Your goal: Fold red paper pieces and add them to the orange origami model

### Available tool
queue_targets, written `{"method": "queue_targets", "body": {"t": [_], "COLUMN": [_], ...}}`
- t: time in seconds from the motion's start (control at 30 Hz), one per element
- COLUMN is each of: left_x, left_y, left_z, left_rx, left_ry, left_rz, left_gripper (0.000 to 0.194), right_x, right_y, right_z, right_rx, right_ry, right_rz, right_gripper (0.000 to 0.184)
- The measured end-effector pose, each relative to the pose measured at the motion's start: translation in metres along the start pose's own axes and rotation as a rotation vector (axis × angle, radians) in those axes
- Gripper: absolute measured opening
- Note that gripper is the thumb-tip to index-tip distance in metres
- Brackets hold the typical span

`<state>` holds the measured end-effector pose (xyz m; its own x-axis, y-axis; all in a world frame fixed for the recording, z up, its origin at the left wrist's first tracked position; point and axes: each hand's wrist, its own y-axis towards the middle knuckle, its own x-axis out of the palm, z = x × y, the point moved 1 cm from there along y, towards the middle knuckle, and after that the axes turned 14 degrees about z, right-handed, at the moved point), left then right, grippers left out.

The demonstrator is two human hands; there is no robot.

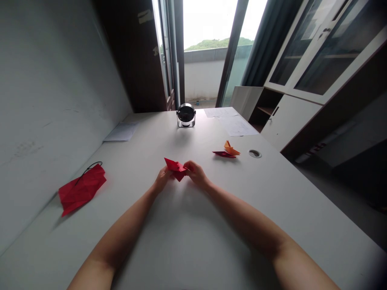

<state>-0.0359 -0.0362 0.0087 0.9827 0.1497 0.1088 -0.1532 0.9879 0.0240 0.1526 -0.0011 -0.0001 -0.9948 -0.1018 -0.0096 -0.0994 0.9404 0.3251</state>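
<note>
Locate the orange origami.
Head view: the orange origami sits right of and beyond the right hand, beside the dark red origami, left of the desk grommet.

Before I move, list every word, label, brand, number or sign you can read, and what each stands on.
No text can be read.
Far-right sheets: faint marks, too blurred to read.
Left sheet: too pale to tell whether it bears writing.
Sheet on the cabinet glass: too small and blurred.
Held red paper, orange paper, large red paper: no lettering visible.
</note>
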Motion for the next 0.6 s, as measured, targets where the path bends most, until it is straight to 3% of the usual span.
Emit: {"method": "queue_targets", "body": {"t": [0.23, 0.33, 0.6], "left_x": [-0.003, -0.004, -0.005], "left_y": [0.003, 0.004, 0.007], "left_z": [0.004, 0.002, -0.007], "left_rx": [0.001, 0.003, 0.052], "left_ry": [-0.18, -0.2, -0.081], "left_rz": [-0.028, -0.043, 0.077], "left_gripper": [0.029, 0.033, 0.036], "right_x": [-0.003, -0.002, -0.001], "right_y": [0.005, 0.005, 0.004], "right_z": [0.003, 0.004, 0.01], "right_rx": [0.084, 0.097, 0.033], "right_ry": [0.198, 0.2, 0.09], "right_rz": [-0.017, -0.02, -0.043], "right_gripper": [0.017, 0.017, 0.014]}}
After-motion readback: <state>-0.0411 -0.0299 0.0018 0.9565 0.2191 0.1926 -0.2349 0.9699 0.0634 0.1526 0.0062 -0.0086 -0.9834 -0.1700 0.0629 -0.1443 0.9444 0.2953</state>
